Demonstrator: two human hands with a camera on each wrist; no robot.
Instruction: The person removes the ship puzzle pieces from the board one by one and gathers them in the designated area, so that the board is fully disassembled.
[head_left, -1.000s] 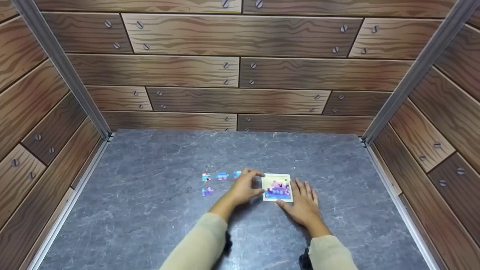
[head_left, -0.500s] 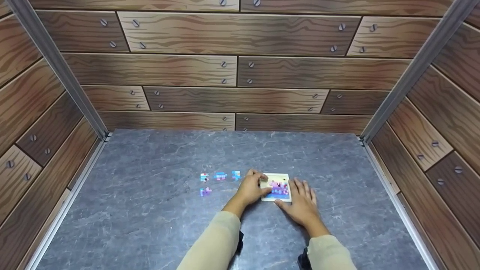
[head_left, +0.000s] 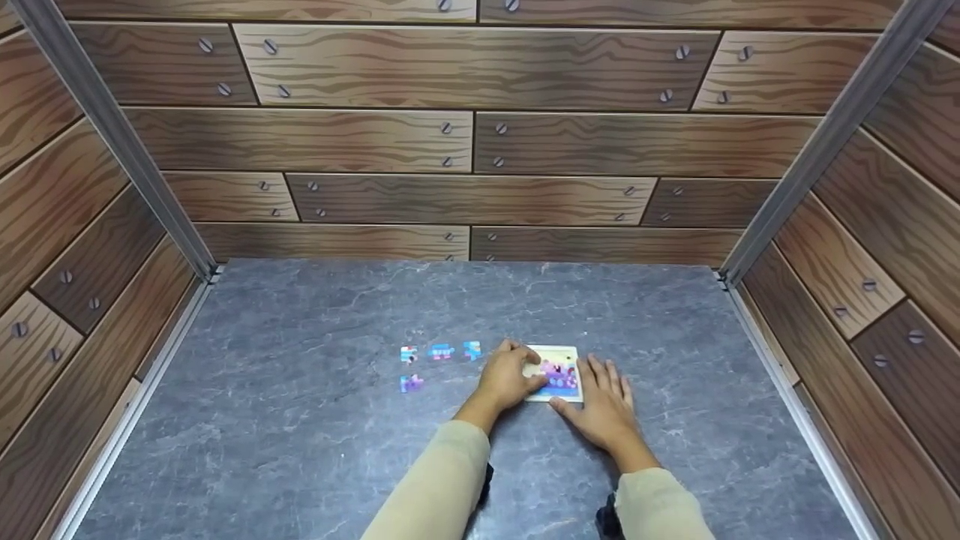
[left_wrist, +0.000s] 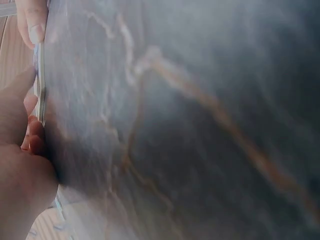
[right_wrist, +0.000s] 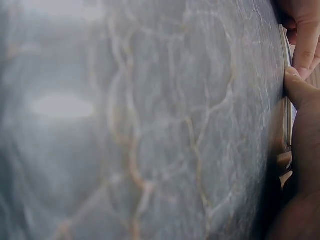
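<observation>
Four loose pieces (head_left: pixel 441 352) lie on the table (head_left: pixel 300 420) in the head view, three in a row and one nearer the person. All four are left of the left hand (head_left: pixel 506 375), with the last one in the row closest. The tray (head_left: pixel 556 355) sits flat just to the right of that hand, between the two hands. It looks nearly square, so no side is clearly the long one. A pink and blue picture (head_left: pixel 559 382) fills part of it. The left hand reaches over the tray's left edge, its thumb and fingers bent with a gap between them. I cannot tell if they pinch a piece. The right hand (head_left: pixel 606 409) lies along the tray's right side, fingers straight and gripping nothing, thumb at the near edge.

In the left wrist view, the tray is a thin strip at the far left, and the left hand's fingers meet it.

In the right wrist view, the right thumb touches the tray's edge, close to a left finger.
</observation>
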